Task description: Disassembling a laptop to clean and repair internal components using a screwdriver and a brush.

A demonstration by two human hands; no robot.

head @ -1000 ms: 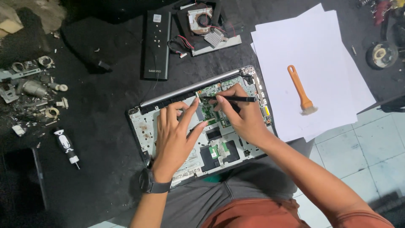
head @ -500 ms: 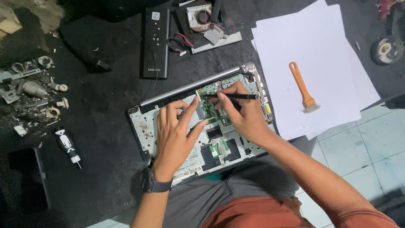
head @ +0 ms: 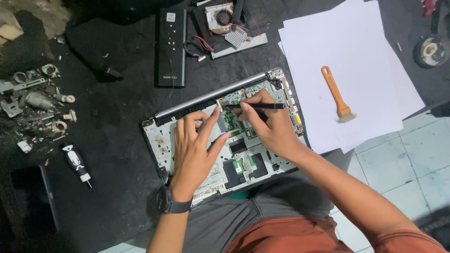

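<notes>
A right hand (head: 272,126) pinches a slim black pen-shaped tool (head: 255,106) over the green circuit board (head: 234,117) of an opened silver laptop chassis (head: 225,140) on the lap, while the left hand (head: 194,150) rests on it flat, fingers spread, holding nothing.

Orange brush (head: 338,97); white paper (head: 356,51); green circuit board (head: 230,119).

One opened laptop (head: 197,140), one brush (head: 338,96), two screwdrivers (head: 77,164).
</notes>
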